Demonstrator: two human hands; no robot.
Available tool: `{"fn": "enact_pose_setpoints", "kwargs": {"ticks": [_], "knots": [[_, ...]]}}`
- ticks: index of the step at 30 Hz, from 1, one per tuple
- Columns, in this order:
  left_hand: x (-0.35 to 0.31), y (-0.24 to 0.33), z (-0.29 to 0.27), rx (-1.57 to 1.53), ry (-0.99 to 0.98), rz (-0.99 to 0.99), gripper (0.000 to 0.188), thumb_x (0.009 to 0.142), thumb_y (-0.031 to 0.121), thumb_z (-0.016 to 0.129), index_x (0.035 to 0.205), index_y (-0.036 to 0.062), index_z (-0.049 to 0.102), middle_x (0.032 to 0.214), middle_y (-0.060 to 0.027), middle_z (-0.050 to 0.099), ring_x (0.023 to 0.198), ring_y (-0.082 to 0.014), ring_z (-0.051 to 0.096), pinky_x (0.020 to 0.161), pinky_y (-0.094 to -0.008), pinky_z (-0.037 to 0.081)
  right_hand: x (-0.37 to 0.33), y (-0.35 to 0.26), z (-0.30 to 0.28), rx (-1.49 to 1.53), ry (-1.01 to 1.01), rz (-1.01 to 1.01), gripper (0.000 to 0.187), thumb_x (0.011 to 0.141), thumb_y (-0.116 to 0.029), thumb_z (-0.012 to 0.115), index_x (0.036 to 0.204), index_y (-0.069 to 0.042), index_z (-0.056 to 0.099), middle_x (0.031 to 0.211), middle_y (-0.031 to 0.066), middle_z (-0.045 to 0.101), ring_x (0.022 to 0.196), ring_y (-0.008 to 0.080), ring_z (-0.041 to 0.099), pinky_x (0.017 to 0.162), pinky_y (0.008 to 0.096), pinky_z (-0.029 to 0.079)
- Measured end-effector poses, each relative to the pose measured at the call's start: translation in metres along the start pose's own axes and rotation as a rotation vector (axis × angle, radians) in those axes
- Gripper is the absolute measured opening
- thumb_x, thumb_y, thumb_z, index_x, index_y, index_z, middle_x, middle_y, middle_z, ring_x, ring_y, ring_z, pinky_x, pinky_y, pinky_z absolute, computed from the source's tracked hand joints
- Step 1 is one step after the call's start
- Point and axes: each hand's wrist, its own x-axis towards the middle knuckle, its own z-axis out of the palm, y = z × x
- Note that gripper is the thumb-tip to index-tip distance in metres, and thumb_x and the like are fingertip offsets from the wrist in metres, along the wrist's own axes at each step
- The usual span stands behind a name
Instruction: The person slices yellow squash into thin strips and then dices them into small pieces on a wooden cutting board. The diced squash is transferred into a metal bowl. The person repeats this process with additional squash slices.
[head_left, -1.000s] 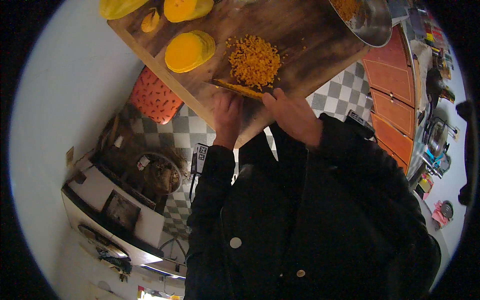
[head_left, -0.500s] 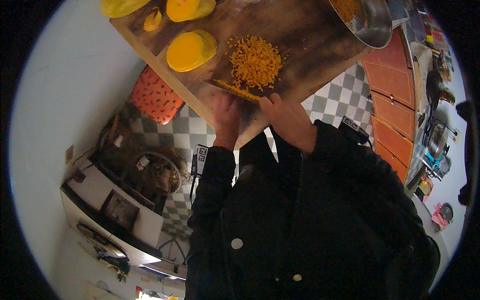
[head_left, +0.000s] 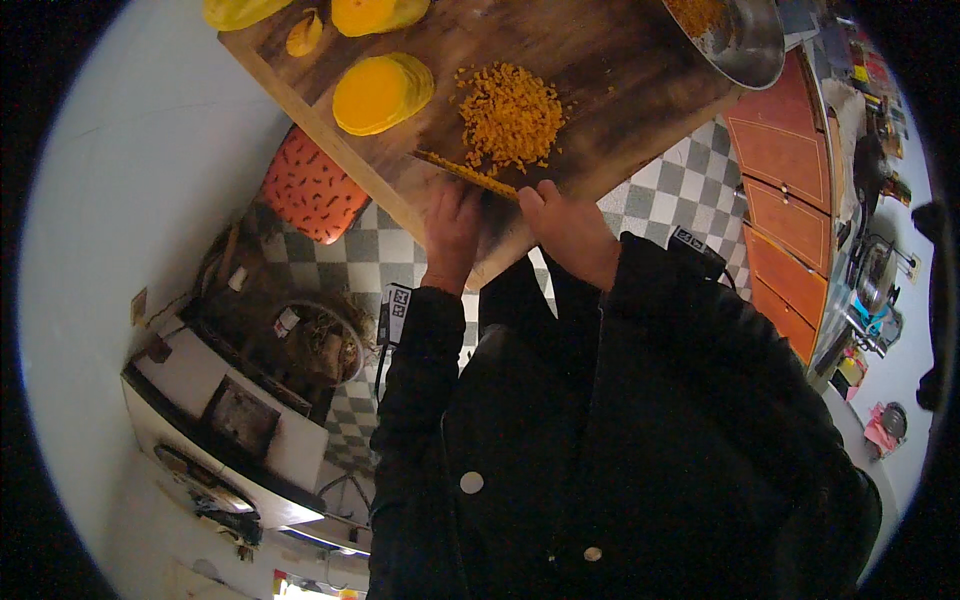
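My right hand (head_left: 572,232) is closed round the handle end of a kitchen knife (head_left: 465,174). Its blade points left across the near part of a wooden board (head_left: 625,120), with orange bits stuck along it. Just below the blade is my left hand (head_left: 452,228), fingers stretched forward; whether they touch the blade is hard to make out. Beyond the knife lies a loose pile of finely chopped orange bits (head_left: 512,115). Left of the pile sits a thick, sliced round of orange squash (head_left: 382,95).
At the board's far left are another squash piece (head_left: 378,14), a small yellow offcut (head_left: 304,34) and a yellow-skinned chunk (head_left: 243,10). A metal bowl (head_left: 755,55) with orange bits stands far right. An orange-red stool (head_left: 312,188) and a stove (head_left: 235,410) are on the left.
The board and the food on it appear slightly higher in the picture. The knife and both hands keep nearly the same places, with my right hand shifted slightly.
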Motion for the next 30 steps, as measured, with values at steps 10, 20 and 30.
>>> {"fn": "enact_pose_setpoints", "kwargs": {"ticks": [10,20,30], "knots": [[0.0,-0.003,-0.001,-0.163,-0.002,-0.127,0.019,0.087,0.013,0.052,0.1,-0.0001,0.058,0.097,-0.0158,0.058,0.089,-0.0317,0.056,0.078,-0.0395,0.046,-0.002,-0.005,0.0,0.021,-0.083,0.057,0.017,0.083,-0.005,0.052,0.099,-0.003,0.046,0.094,0.0176,0.056,0.072,0.0398,0.062,0.056,0.0484,0.051],[0.006,-0.007,-0.006,0.23,0.027,0.252,0.028,0.073,-0.001,0.059,0.1,0.0055,0.062,0.103,-0.0129,0.061,0.097,-0.0344,0.058,0.079,-0.0422,0.05,-0.005,-0.003,0.009,0.012,-0.134,0.099,0.014,0.086,-0.008,0.051,0.098,-0.005,0.045,0.096,0.0172,0.056,0.073,0.0409,0.062,0.057,0.0499,0.051],[0.002,-0.005,-0.014,0.207,-0.017,0.241,0.026,0.072,-0.003,0.059,0.097,0.0043,0.062,0.098,-0.0142,0.06,0.092,-0.035,0.059,0.075,-0.042,0.051,-0.008,0.007,-0.006,0.074,-0.075,-0.017,0.013,0.087,-0.009,0.049,0.097,-0.004,0.045,0.095,0.0177,0.056,0.073,0.0408,0.062,0.056,0.0484,0.05]]}}
